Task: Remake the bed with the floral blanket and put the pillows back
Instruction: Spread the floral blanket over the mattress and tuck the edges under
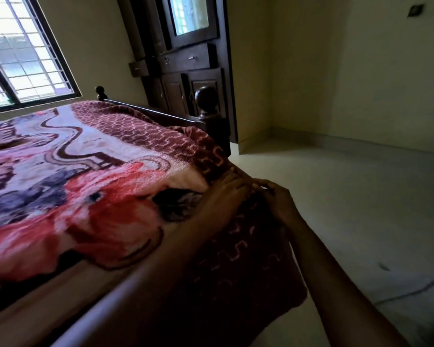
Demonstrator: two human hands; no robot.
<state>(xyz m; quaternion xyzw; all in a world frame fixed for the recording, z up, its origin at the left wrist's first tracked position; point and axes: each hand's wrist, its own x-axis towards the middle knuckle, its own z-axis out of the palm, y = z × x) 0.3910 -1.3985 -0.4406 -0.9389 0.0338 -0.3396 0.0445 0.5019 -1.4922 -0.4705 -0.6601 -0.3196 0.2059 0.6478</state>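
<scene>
The floral blanket, red and purple flowers with a maroon patterned border, lies spread over the bed. Its border hangs down the near side of the bed. My left hand rests on the blanket's edge at the bed's side, fingers curled into the fabric. My right hand is right beside it, pinching the same maroon border. No pillows are in view.
A dark wooden bed frame with a round post stands at the far end. Behind it is a dark wooden cabinet with a mirror. A barred window is at the left. Pale floor stretches to the right.
</scene>
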